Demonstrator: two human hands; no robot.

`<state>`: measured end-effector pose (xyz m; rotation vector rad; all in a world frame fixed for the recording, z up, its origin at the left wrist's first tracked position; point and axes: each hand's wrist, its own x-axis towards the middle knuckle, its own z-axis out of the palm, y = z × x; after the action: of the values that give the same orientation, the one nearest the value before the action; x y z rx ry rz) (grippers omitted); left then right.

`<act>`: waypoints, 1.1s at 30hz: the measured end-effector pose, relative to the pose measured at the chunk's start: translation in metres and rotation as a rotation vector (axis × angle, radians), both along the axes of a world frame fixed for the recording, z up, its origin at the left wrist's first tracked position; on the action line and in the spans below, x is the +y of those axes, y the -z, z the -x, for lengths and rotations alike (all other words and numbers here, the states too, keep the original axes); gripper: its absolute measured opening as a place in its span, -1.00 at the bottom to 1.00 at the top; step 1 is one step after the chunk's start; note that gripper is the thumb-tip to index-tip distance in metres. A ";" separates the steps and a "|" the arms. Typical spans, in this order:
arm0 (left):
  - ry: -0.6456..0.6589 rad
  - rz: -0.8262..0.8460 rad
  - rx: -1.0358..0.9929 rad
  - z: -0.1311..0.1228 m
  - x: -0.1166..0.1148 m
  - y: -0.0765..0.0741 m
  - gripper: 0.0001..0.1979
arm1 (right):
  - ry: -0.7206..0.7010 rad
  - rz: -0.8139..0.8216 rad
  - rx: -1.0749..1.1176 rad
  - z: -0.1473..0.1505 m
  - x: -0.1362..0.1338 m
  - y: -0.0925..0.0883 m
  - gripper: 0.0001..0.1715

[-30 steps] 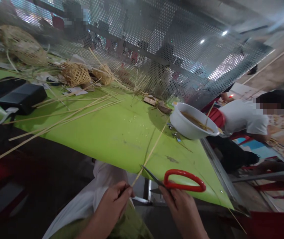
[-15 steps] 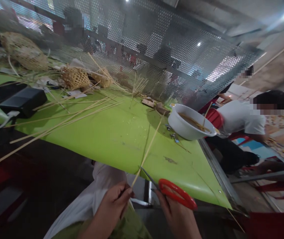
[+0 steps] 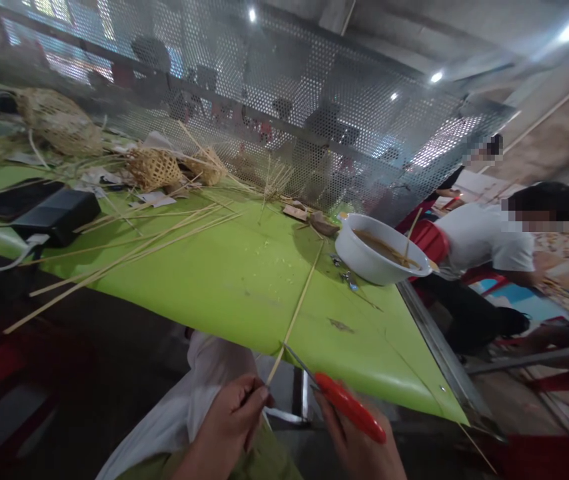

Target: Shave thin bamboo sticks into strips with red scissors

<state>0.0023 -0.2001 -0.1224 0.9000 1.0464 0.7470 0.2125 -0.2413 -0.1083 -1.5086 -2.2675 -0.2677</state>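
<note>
My left hand (image 3: pixel 227 427) pinches the near end of a long thin bamboo strip (image 3: pixel 297 310) that runs away from me across the green table (image 3: pixel 224 280). My right hand (image 3: pixel 359 447) grips red-handled scissors (image 3: pixel 344 403). Their blade tips meet the strip just above my left fingers, at the table's near edge. The scissor handles are turned edge-on to me. White cloth lies over my lap below my hands.
A white bowl (image 3: pixel 382 250) of brownish liquid stands at the table's right end. Loose bamboo strips (image 3: pixel 129 247), small woven baskets (image 3: pixel 154 167) and a black box (image 3: pixel 57 213) lie to the left. A perforated metal screen (image 3: pixel 284 100) backs the table. A person (image 3: pixel 494 247) sits at the right.
The scissors have rotated in my right hand, so the red handle loop now shows edge-on, and they sit slightly lower. My left hand keeps its pinch on the strip.
</note>
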 end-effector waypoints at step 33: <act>0.005 -0.095 -0.083 0.003 0.019 0.024 -0.61 | 0.065 0.065 0.070 0.009 0.017 -0.002 -0.64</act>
<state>-0.0011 -0.1806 -0.1466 0.9445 0.9410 0.8288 0.2032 -0.2239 -0.1068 -1.6017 -2.1949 -0.1583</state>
